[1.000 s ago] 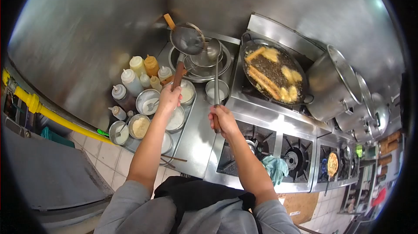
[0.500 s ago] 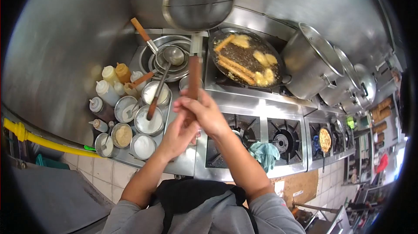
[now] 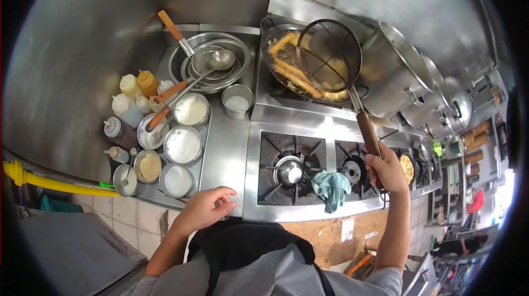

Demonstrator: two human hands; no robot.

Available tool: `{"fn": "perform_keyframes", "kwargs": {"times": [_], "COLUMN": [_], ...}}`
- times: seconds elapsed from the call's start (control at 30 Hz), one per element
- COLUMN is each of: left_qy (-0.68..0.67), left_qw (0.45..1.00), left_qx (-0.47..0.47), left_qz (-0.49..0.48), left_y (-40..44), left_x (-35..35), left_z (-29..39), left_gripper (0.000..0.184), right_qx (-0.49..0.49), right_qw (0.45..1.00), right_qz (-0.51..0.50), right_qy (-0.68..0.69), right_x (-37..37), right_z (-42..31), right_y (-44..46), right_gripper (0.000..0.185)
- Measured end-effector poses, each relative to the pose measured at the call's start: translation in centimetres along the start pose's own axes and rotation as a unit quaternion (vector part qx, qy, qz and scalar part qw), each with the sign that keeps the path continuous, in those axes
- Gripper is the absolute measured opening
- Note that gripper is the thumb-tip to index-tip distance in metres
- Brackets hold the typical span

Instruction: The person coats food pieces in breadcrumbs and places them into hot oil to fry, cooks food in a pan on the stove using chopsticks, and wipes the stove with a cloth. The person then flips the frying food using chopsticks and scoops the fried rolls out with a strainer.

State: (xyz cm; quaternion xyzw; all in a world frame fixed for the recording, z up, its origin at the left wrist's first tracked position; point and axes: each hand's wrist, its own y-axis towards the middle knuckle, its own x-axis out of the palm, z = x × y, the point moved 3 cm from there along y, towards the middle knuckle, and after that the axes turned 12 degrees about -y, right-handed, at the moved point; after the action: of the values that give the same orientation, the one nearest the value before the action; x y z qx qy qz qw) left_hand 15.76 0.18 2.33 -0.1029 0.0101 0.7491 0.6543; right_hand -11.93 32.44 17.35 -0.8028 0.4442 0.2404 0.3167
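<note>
My right hand (image 3: pixel 388 170) is wrapped round the wooden handle of a large round strainer (image 3: pixel 315 53). The strainer's wire-braced mesh head hangs over the right half of a wok (image 3: pixel 265 64), hiding part of the pieces inside. Long golden sticks (image 3: pixel 292 78) lie in the wok's dark oil, with pale yellow battered pieces around them. My left hand (image 3: pixel 212 206) hovers at the counter's front edge, empty, its fingers loosely bent and apart. Closest to it is a metal tub of white powder (image 3: pixel 176 180).
Squeeze bottles (image 3: pixel 125 110) and tubs of powder (image 3: pixel 183 144) crowd the left counter. A ladle (image 3: pixel 220 60) rests across nested bowls (image 3: pixel 242 48). Tall pots (image 3: pixel 388 70) stand right of the wok. A green cloth (image 3: pixel 330 188) lies on the front burners; a small pan of food (image 3: pixel 406 168) sits farther right.
The strainer has swung from upright at the centre to over the wok, carried right by my right hand. My left hand has parted from it and dropped toward the counter's front edge.
</note>
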Motion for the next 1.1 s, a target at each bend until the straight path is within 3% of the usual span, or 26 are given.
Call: {"fn": "perform_keyframes", "kwargs": {"times": [0.33, 0.73, 0.8, 0.97, 1.1], "left_qy": [0.012, 0.004, 0.005, 0.011, 0.013], "left_qw": [0.999, 1.000, 1.000, 1.000, 1.000], "left_qx": [-0.020, -0.017, -0.011, 0.000, 0.003], "left_qz": [-0.038, -0.004, -0.005, -0.007, -0.003], "left_y": [0.1, -0.6, -0.5, -0.2, -0.3], "left_x": [0.9, 0.0, -0.1, -0.2, -0.2], "left_z": [0.7, 0.5, 0.6, 0.8, 0.7], "left_gripper": [0.028, 0.026, 0.026, 0.027, 0.026], "right_qx": [0.021, -0.011, -0.033, -0.060, -0.058], "right_qw": [0.997, 0.960, 0.959, 0.991, 0.995], "right_qz": [-0.074, -0.145, -0.115, 0.017, 0.055], "right_qy": [0.011, 0.239, 0.256, 0.116, 0.057], "right_x": [1.5, 3.8, 3.6, 0.9, -1.0], "right_z": [0.8, 0.2, -0.7, -2.7, -1.7], "right_y": [3.0, 4.9, 5.4, 7.5, 9.8], "right_gripper": [0.022, 0.027, 0.025, 0.017, 0.016]}}
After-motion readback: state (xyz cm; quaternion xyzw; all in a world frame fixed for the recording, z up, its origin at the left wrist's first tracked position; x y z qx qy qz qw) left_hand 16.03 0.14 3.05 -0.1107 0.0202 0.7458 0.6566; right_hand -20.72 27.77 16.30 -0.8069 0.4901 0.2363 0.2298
